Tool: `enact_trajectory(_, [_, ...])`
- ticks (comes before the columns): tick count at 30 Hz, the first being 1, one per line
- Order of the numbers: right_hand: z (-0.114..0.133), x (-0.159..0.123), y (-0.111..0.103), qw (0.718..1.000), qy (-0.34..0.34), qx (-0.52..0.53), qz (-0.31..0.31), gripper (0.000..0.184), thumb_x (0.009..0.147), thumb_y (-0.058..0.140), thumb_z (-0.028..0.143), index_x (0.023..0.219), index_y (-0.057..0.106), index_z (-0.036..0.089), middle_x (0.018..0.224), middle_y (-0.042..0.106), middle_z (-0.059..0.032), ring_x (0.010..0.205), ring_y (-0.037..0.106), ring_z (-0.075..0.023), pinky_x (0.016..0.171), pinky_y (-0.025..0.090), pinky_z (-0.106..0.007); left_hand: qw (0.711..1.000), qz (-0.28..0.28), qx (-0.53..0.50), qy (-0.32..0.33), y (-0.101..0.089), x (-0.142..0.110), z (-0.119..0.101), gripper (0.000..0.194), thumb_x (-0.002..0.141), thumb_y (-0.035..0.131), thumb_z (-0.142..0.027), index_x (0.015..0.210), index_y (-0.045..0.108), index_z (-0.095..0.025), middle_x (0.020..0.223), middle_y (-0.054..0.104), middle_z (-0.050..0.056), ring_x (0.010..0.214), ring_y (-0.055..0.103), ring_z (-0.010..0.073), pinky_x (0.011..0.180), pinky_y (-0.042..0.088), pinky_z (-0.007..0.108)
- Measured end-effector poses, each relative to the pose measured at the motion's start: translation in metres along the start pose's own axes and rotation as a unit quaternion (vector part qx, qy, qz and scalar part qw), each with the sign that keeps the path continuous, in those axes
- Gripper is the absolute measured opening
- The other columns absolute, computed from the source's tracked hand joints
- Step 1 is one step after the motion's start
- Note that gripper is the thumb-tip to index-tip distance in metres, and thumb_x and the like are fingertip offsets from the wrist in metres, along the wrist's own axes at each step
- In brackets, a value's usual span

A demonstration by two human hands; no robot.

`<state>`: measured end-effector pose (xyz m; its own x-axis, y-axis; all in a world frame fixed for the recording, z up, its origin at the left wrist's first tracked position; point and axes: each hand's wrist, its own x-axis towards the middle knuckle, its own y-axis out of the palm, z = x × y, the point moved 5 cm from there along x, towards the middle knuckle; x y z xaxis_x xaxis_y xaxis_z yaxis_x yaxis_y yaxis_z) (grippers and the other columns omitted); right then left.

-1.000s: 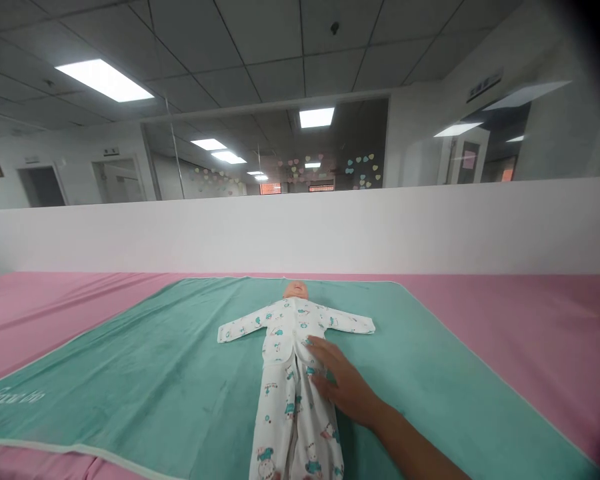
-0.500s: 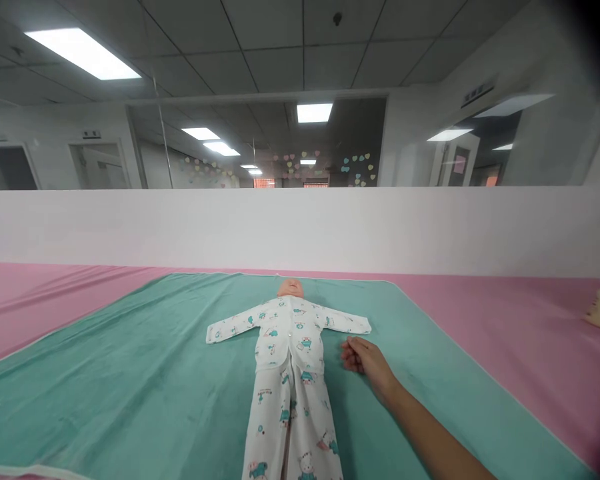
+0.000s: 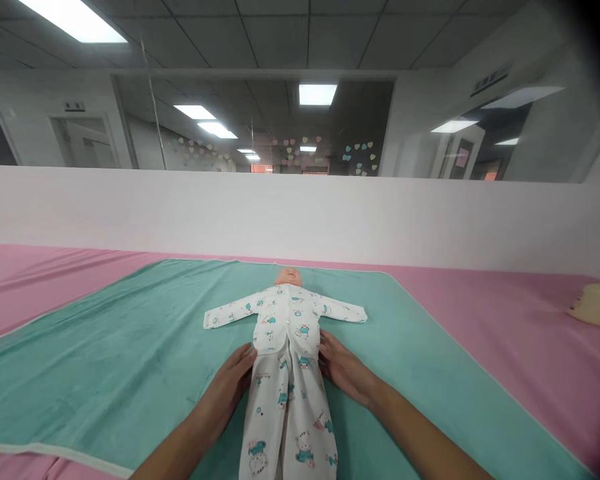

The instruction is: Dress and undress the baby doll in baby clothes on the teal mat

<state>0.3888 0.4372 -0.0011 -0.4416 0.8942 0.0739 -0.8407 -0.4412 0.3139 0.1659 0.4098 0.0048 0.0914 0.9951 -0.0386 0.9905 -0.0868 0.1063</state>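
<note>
A baby doll [image 3: 289,276] lies on its back, dressed in a white printed jacket [image 3: 287,320] and matching trousers [image 3: 304,407]. Its sleeves stretch out to both sides. At the waist, where the jacket hem meets the trousers, my left hand [image 3: 236,371] presses against the left side with its fingers curled in. My right hand [image 3: 343,363] grips the opposite side at about the same height. Some fingertips of both hands are hidden by the cloth and the doll's body.
Under the doll is a green blanket [image 3: 130,347] with a white edge, spread over a pink cover [image 3: 510,327]. A pale yellow object [image 3: 597,303] stands at the right edge. Behind rises a low white wall [image 3: 290,213] with a mirror or glass panel above it.
My left hand has come into view and reached the doll's waist. My right hand has moved left from the blanket to the doll's other side. The view has tipped slightly down.
</note>
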Motion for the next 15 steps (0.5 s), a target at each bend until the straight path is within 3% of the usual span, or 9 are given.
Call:
enact_trajectory(2, [-0.002, 0.002, -0.001, 0.999, -0.025, -0.017, -0.016, 0.066, 0.082, 0.054, 0.046, 0.138, 0.020, 0.039, 0.145, 0.027, -0.0006, 0.127, 0.036, -0.0203, 0.101, 0.035, -0.041, 0.995, 0.041, -0.071, -0.051, 0.019, 0.010, -0.008, 0.058, 0.075, 0.060, -0.044, 0.127, 0.048, -0.021, 0.123, 0.055, 0.013, 0.109, 0.055, 0.0313, 0.088, 0.048, 0.044])
enact_trajectory(6, [-0.004, 0.012, -0.004, 0.995, -0.035, -0.079, -0.047, 0.077, 0.080, 0.056, 0.044, 0.141, 0.010, 0.038, 0.149, 0.014, 0.0041, 0.134, 0.022, -0.0169, 0.107, 0.027, -0.038, 0.991, 0.074, -0.107, -0.040, 0.045, 0.027, -0.029, 0.058, 0.072, 0.067, -0.035, 0.125, 0.048, -0.021, 0.123, 0.055, 0.014, 0.103, 0.058, 0.0300, 0.084, 0.049, 0.042])
enact_trajectory(10, [0.000, 0.025, -0.018, 0.985, -0.066, -0.131, -0.088, 0.074, 0.080, 0.053, 0.048, 0.141, 0.012, 0.035, 0.149, 0.013, 0.0038, 0.135, 0.021, -0.0177, 0.108, 0.026, -0.040, 0.989, 0.068, -0.125, -0.032, 0.054, 0.050, -0.034, 0.056, 0.072, 0.067, -0.027, 0.124, 0.047, -0.020, 0.126, 0.053, 0.013, 0.103, 0.058, 0.0279, 0.084, 0.050, 0.039])
enact_trajectory(15, [-0.005, 0.031, -0.039, 0.977, -0.068, -0.174, -0.107, 0.071, 0.079, 0.056, 0.046, 0.139, 0.023, 0.031, 0.147, 0.021, -0.0009, 0.132, 0.026, -0.0204, 0.106, 0.028, -0.039, 0.991, 0.055, -0.121, -0.029, 0.052, 0.068, -0.017, 0.057, 0.073, 0.066, -0.034, 0.124, 0.045, -0.023, 0.125, 0.053, 0.012, 0.099, 0.059, 0.0263, 0.081, 0.050, 0.038])
